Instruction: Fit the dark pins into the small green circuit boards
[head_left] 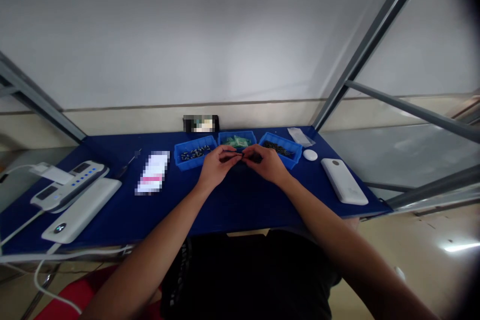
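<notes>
My left hand [220, 161] and my right hand [264, 160] meet fingertip to fingertip over the blue table. Both are closed in a pinch around a small dark piece [242, 155], too small to name and mostly covered by the fingers. Behind the left hand sits a blue bin [187, 163] of small metal parts. The middle blue bin [237, 134], beyond the fingertips, holds green plastic-looking pieces [235, 142]. By the right hand, another blue bin [293, 162] contains dark, thin, screw-like parts [277, 148].
Left on the table [240, 210] are a phone [153, 172], a thin tool [128, 164], a power strip [71, 185] and a white power bank [82, 210]. Right are a clear bag [300, 136], a round white item [310, 155] and a white device [343, 181]. Metal posts [371, 40] flank the table.
</notes>
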Demonstrator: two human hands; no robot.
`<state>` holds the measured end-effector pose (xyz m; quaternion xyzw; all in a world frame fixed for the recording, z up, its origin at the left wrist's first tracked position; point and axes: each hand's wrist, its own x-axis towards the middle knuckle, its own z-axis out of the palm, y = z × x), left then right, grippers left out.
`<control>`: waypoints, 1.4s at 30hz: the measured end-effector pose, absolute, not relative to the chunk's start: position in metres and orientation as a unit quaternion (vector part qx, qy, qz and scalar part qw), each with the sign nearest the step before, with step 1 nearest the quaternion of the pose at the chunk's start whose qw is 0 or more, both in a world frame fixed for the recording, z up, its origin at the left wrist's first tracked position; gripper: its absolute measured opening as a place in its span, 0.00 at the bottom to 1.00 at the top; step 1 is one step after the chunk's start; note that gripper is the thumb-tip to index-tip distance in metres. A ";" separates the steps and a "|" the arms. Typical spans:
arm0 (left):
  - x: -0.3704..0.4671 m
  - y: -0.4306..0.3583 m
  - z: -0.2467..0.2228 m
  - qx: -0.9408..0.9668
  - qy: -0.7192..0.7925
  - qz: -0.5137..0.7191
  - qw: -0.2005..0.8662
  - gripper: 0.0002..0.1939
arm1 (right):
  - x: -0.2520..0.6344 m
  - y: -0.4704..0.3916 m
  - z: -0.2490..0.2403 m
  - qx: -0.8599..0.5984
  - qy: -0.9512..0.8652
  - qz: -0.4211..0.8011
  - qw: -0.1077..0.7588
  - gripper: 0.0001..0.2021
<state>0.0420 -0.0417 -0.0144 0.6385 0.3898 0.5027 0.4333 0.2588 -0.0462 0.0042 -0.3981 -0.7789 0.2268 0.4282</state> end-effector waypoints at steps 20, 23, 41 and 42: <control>0.047 -0.043 -0.017 0.671 0.362 0.481 0.433 0.18 | 0.258 -0.045 0.004 -0.372 -0.794 0.142 0.459 0.03; 0.046 -0.042 -0.018 0.666 0.355 0.499 0.425 0.17 | 0.258 -0.045 0.003 -0.351 -0.801 0.165 0.457 0.07; 0.044 -0.042 -0.015 0.633 0.407 0.514 0.412 0.16 | 0.260 -0.044 0.004 -0.386 -0.796 0.155 0.440 0.05; 0.044 -0.043 -0.015 0.625 0.412 0.516 0.416 0.18 | 0.259 -0.045 0.004 -0.393 -0.796 0.163 0.431 0.04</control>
